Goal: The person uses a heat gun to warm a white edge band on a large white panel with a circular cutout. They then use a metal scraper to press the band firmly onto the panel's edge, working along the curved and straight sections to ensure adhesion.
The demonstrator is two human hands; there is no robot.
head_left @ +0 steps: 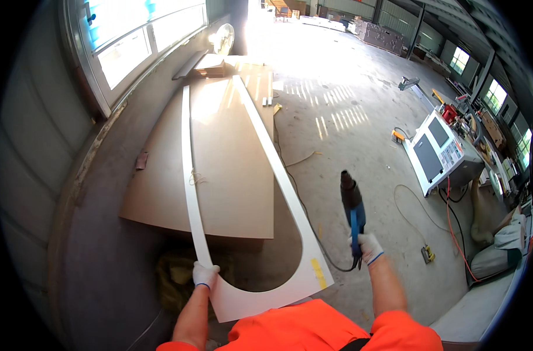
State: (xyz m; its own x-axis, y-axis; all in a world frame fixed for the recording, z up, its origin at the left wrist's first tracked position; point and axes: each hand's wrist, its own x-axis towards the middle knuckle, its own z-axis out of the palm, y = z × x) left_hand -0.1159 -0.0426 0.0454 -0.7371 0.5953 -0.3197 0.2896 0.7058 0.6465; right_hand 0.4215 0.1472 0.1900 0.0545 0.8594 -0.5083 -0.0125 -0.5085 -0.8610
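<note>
A long white U-shaped panel (pixel 290 200) lies with its two narrow arms stretching away over a stack of brown boards (pixel 237 193). Its wide curved end is close against my body. My left hand (pixel 205 274), in a white glove, is closed on the panel's left edge near the bend. In my gloved right hand (pixel 369 248) is a blue heat gun (pixel 352 202), held by its handle with the dark nozzle pointing up and away. It is clear of the panel, out to the right. Yellow tape (pixel 318 272) sticks to the panel's right corner.
The heat gun's black cord (pixel 332 262) runs along the boards' right side. A yellow tape measure (pixel 428 254) lies on the concrete floor. A white machine cabinet (pixel 437 149) with cables stands right. Far left are a window (pixel 126 64) and a fan (pixel 223 39).
</note>
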